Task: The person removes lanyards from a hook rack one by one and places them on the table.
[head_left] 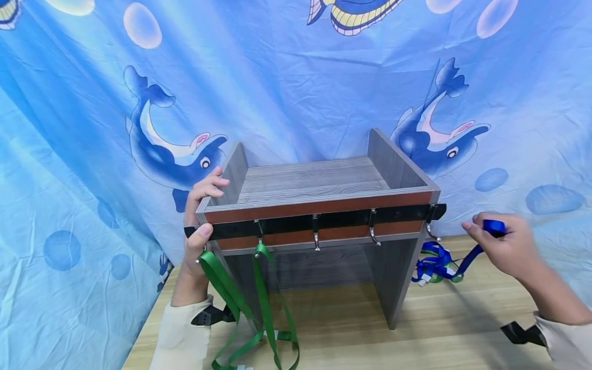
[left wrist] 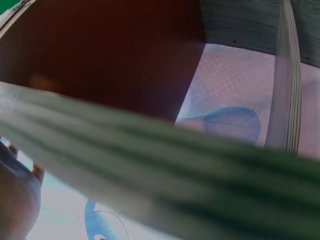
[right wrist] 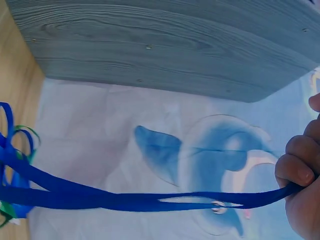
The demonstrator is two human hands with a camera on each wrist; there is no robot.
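In the head view a black hook rail with several metal hooks runs across the front of a grey wooden shelf. The left hand grips the shelf's left front corner, thumb on the rail's end. Green lanyards hang from the two leftmost hooks. Right of the shelf, the right hand holds a blue lanyard, pinched in curled fingers. The right wrist view shows the blue strap stretched from the hand toward a pile at the left. Part of the left hand shows in the left wrist view.
A pile of blue and green lanyards lies on the wooden table, right of the shelf. A blue curtain with dolphins hangs behind. The shelf's side panel spans the top of the right wrist view.
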